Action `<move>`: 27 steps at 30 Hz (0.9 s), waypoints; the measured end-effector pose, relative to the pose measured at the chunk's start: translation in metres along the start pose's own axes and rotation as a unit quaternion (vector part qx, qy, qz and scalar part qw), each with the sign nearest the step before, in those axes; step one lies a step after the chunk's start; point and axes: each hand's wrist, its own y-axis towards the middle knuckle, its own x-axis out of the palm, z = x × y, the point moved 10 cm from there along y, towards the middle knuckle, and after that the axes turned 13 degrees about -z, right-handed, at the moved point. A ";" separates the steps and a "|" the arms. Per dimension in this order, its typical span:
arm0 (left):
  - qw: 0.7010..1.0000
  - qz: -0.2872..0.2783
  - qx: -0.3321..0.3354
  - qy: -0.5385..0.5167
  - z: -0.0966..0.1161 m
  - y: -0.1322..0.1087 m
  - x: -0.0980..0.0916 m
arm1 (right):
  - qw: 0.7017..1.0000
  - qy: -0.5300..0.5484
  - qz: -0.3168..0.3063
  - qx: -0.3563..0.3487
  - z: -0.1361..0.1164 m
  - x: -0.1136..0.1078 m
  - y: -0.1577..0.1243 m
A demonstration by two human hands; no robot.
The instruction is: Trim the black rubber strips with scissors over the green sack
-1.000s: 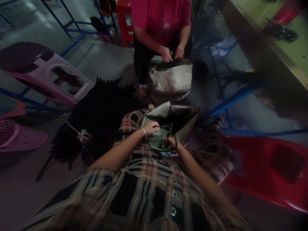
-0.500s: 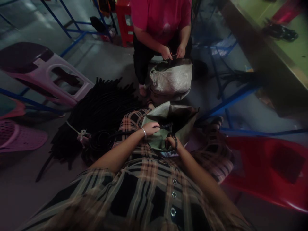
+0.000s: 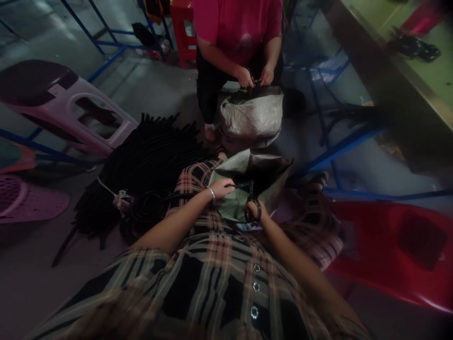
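My left hand (image 3: pixel 222 188), with a bracelet at the wrist, is closed on a thin black strip (image 3: pixel 241 185) whose end sticks out to the right. My right hand (image 3: pixel 254 208) is wrapped round the black handles of a pair of scissors (image 3: pixel 250 215). Their blades point away from me and meet the end of the strip; whether they are closed through it I cannot tell. Both hands are over the mouth of an open pale green sack (image 3: pixel 230 208) between my legs. Its inside is dark.
At my left lies a tied bundle of long black strips (image 3: pixel 148 146), with a black coil (image 3: pixel 145 212) beside it. A co-worker (image 3: pixel 239 28) sits opposite, hands over another sack (image 3: pixel 253 118). Around us stand a pink stool (image 3: pixel 102 108), a pink basket (image 3: pixel 46 200) and a red chair (image 3: pixel 385 255).
My right hand and the scissors have shifted slightly, and the blades now show more upright at the strip's end. My left hand has hardly moved. The co-worker stays in place.
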 end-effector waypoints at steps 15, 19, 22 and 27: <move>0.998 -0.005 0.015 0.060 0.003 0.002 -0.001 | 0.998 -0.043 0.026 0.024 -0.001 -0.003 -0.003; 0.997 -0.004 0.004 0.073 -0.002 0.004 0.000 | 0.995 -0.081 0.039 0.036 -0.001 -0.005 -0.003; 0.997 -0.004 -0.006 0.079 -0.005 0.005 0.000 | 0.995 -0.090 0.031 0.043 0.002 -0.003 -0.001; 0.996 -0.007 -0.024 0.084 -0.010 0.006 0.002 | 0.993 -0.090 0.030 0.068 0.006 -0.003 -0.001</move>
